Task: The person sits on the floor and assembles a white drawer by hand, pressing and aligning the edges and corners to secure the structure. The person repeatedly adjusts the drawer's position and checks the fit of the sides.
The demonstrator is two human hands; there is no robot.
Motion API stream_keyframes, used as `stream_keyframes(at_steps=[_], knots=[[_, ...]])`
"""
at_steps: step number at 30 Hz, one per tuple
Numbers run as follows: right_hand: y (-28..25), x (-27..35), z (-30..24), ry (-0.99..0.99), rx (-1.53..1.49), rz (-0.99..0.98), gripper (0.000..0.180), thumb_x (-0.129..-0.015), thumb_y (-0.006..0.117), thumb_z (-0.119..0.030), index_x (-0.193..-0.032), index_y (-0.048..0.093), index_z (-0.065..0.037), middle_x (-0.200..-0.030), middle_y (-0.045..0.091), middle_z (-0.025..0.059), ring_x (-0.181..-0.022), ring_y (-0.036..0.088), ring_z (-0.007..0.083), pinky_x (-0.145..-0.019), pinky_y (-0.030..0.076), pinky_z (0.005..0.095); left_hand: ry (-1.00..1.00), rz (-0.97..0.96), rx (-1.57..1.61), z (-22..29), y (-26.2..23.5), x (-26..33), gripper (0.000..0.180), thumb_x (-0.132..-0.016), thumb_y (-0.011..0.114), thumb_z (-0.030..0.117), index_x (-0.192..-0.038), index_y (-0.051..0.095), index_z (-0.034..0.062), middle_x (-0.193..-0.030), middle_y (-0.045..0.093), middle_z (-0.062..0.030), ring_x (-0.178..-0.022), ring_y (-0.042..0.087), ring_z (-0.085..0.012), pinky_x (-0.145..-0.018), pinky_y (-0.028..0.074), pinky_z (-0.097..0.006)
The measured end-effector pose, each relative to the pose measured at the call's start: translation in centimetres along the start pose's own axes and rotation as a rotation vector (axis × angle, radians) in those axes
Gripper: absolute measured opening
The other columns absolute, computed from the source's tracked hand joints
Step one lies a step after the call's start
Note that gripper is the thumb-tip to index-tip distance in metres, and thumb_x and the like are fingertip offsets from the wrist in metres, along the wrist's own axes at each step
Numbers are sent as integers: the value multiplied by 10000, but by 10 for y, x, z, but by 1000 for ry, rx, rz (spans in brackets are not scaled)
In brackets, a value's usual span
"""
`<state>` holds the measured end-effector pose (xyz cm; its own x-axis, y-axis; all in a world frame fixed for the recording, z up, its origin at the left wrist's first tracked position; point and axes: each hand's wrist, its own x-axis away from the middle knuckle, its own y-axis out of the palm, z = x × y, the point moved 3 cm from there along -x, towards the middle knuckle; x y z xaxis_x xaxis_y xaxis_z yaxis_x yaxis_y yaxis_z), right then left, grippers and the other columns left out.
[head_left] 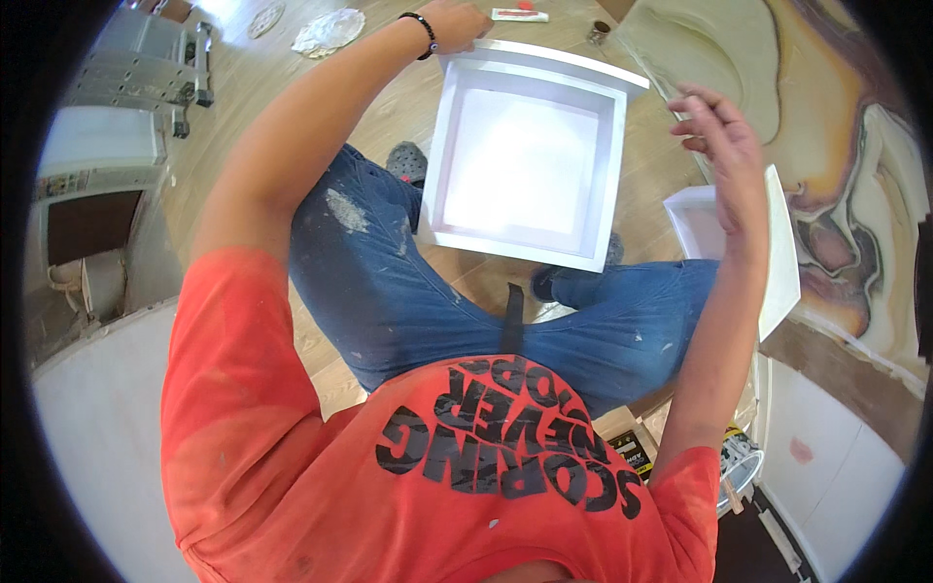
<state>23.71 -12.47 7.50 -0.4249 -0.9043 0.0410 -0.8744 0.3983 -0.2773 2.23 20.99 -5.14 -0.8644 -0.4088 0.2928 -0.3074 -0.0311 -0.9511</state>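
A white, shallow drawer (520, 165) with a wide front panel lies between my knees, its open side up and the panel at the far side. At the far left end of that panel, my left hand (455, 23) is closed on the drawer's edge, a dark beaded bracelet on its wrist; its fingertips are partly out of sight. My right hand (721, 136) hovers to the right of the drawer, apart from it. Its fingers are loosely bent and spread, and nothing is in them.
Beyond the drawer lie a white tube (520, 16), a small cup (598, 32) and crumpled white plastic (328, 33). A second white drawer (695, 222) stands by my right forearm. A swirl-patterned surface (826, 194) spans the right, a folded ladder (136, 68) the left. Near my right elbow sits a can (741, 462).
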Motion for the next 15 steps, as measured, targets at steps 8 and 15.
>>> stream_keyframes(at_steps=[8, 15], knots=[[21, -30, 96, 104, 610, -27, 588, -926, 755, -413, -1311, 669, 23, -1124, 759, 201, -995, 725, 306, -903, 545, 401, -30, -19, 24, -14, -1, 9, 274, -877, 656, 180, -1125, 718, 81, -1074, 755, -191, -1046, 717, -387, -891, 568, -512], [31, -39, 123, 79, 796, -41, 642, -929, 734, -441, -1366, 631, 18, -1264, 704, 253, -1185, 678, 393, -999, 523, 459, 32, -56, 79, -78, 38, 11, 294, -818, 732, 212, -1084, 745, 89, -1035, 760, -195, -1019, 712, -396, -890, 562, -491]])
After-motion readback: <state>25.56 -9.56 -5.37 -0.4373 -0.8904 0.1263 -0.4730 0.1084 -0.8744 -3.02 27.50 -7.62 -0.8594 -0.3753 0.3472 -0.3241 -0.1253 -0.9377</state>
